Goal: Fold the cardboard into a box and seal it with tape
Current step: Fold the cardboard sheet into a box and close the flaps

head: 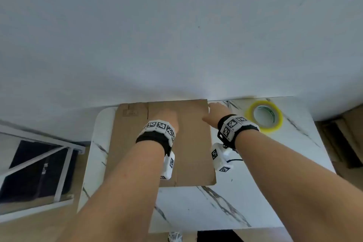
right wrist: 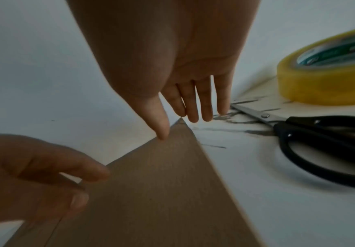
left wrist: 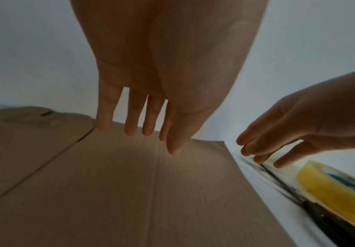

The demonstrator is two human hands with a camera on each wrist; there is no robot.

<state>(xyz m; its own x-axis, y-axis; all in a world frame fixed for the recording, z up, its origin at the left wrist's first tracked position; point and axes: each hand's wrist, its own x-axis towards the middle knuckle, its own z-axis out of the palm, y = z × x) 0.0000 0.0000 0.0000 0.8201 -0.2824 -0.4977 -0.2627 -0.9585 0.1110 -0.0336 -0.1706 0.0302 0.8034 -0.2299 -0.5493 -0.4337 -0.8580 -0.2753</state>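
Observation:
A flat brown cardboard sheet (head: 192, 153) with creases and flap slits lies on the white marble table (head: 255, 202). My left hand (head: 167, 116) reaches over its far middle. In the left wrist view this hand's fingers (left wrist: 147, 128) are straight, with their tips at the cardboard's (left wrist: 130, 192) far edge. My right hand (head: 214, 112) is at the far right corner. Its thumb (right wrist: 162, 132) touches the cardboard (right wrist: 162, 192) by that corner, and its straight fingers (right wrist: 204, 113) point down just beyond it. A yellow tape roll (head: 278, 124) lies flat to the right.
Black-handled scissors (right wrist: 320, 133) lie on the table between the cardboard and the tape roll (right wrist: 320, 86). A pale wall stands right behind the table's far edge. A white frame (head: 39, 163) is to the left, and brown cardboard (head: 349, 133) to the right on the floor.

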